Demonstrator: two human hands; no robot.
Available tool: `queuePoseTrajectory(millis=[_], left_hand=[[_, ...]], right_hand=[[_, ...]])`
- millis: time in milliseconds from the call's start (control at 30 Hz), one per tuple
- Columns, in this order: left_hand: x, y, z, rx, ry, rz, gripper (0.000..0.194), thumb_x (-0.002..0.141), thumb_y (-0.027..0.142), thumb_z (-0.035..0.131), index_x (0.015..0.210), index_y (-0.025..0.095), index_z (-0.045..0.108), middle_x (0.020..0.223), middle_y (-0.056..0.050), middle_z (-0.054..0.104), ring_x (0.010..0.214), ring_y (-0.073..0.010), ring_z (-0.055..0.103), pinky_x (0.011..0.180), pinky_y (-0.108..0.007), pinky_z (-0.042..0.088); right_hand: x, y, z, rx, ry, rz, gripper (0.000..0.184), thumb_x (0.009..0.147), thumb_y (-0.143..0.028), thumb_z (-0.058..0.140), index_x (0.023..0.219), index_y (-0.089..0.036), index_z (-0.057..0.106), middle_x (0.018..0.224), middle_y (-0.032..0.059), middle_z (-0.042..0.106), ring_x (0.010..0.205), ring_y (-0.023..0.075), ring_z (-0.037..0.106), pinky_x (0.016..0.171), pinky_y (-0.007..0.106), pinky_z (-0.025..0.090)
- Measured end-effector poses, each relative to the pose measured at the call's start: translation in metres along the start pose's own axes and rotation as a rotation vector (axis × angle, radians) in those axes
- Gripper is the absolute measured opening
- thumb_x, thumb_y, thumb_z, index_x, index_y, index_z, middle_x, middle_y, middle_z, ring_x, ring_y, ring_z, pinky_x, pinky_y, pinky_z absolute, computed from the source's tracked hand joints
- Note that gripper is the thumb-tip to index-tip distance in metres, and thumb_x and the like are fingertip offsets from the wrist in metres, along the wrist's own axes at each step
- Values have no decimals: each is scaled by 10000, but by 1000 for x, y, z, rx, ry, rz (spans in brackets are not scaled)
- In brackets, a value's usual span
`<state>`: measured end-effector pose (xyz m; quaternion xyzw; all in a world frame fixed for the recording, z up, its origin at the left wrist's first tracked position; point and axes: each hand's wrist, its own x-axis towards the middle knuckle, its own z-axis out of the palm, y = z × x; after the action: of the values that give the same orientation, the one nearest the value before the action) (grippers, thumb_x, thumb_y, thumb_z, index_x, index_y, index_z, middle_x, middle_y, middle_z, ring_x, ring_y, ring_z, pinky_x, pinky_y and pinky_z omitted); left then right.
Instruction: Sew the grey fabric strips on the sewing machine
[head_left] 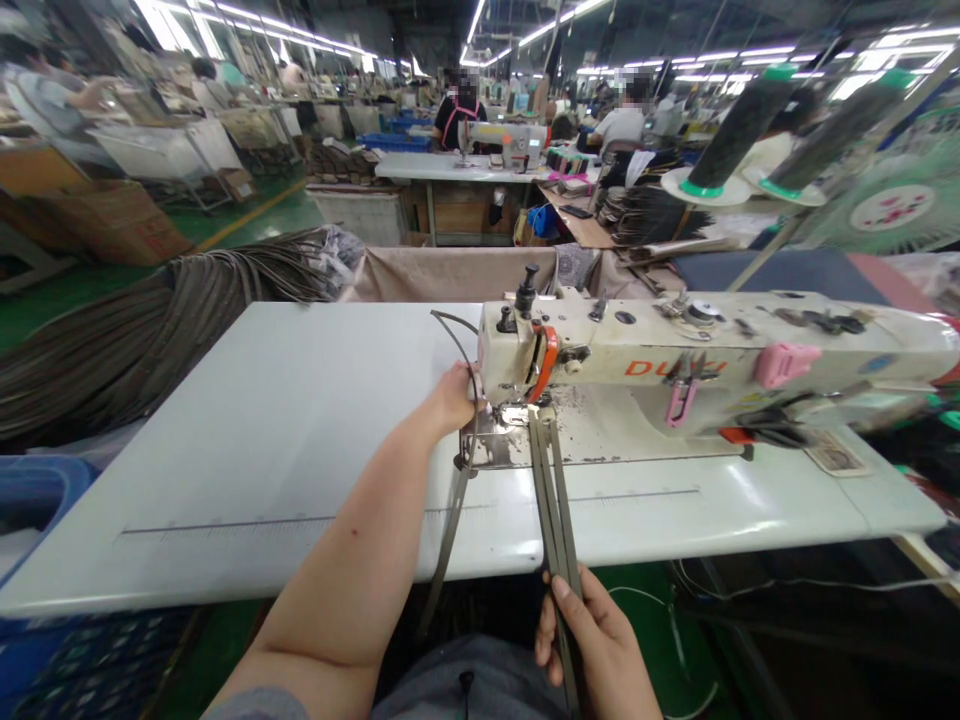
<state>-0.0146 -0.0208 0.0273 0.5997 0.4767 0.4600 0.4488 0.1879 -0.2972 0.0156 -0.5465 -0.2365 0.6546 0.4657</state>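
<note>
My right hand (592, 630) is closed on narrow grey-brown fabric straps (556, 510), thumb on top, just off the front edge of the table. From there the straps run up side by side to the needle area of a white sewing machine (600, 345). At the left end of the machine head is my left hand (455, 397), fingers curled in and partly hidden by the head; what they grip cannot be made out. A similar strap (452, 525) loops past this hand and hangs over the table edge.
A white table (285, 400) with a printed ruler line carries the machine. Pink-handled snips (681, 395) and a pink holder (787, 365) sit on the machine body. Bundled straps (157, 330) lie left, above a blue bin (45, 490). Thread cones (739, 135) stand right; people work beyond.
</note>
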Motion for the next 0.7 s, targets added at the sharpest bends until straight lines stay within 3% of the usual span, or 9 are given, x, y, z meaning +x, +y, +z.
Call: queuePoseTrajectory(millis=[167,300,433,500,700], left_hand=[[5,14,-7,-368,220,-51,501,586,92,656,1071,198,719,1168,-76,736,1157,-290,647,1042,-442,494],[-2,35,-11,-614,219,69,467,571,84,611,983,233,773,1074,-24,745,1083,-227,664,994,-367,496],[-11,48,-12,-623,110,192,169,576,69,658,650,191,748,904,-24,704,901,-182,661,843,-295,509],[-11,48,-11,-585,114,190,125,574,72,653,595,179,715,864,-26,686,857,-173,649,803,-284,505],[-4,39,-13,-501,227,49,361,600,144,630,939,233,714,946,-11,700,887,-165,650,839,-295,511]], right_hand=[[3,7,-4,36,-16,-29,475,832,-606,810,982,-175,677,580,-22,641,438,133,596,357,182,425],[7,14,-8,52,-26,-40,475,821,-592,826,998,-178,675,600,-26,639,439,140,607,349,189,433],[7,13,-7,18,-26,-50,475,828,-597,818,1005,-188,655,645,-19,659,465,148,632,365,197,452],[5,10,-5,-13,-18,-57,486,824,-611,817,1002,-194,643,646,-16,665,465,148,633,374,200,448],[-2,3,-2,-90,24,-49,510,815,-645,809,1002,-194,661,623,4,693,465,152,620,439,232,454]])
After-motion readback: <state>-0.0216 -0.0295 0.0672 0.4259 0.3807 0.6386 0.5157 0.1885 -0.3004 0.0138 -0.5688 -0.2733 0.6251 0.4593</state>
